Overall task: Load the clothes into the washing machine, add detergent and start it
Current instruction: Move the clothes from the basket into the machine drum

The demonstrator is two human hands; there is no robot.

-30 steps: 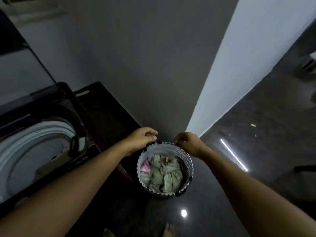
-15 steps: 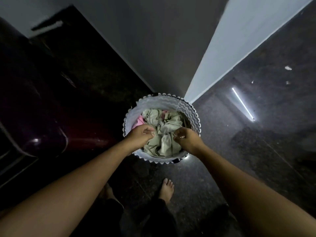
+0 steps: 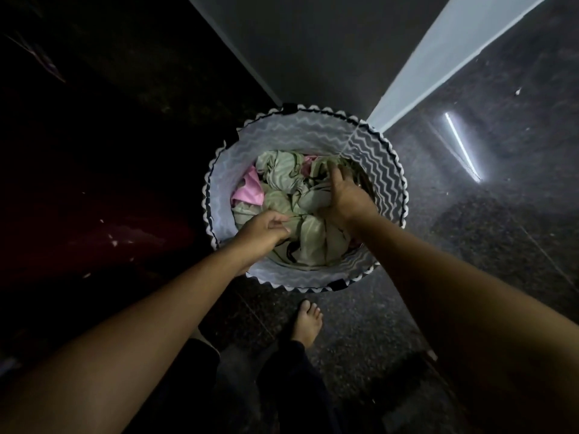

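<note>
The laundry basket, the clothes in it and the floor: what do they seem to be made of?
Laundry basket: soft printed fabric, by its zigzag pattern and seam. Clothes: thin matte cloth, perhaps cotton, crumpled. Floor: polished dark speckled stone, perhaps granite; it mirrors a light strip.

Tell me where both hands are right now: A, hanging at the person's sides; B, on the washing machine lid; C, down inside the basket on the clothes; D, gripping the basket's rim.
C: the left hand and the right hand both reach inside the basket, onto the green clothes.
</note>
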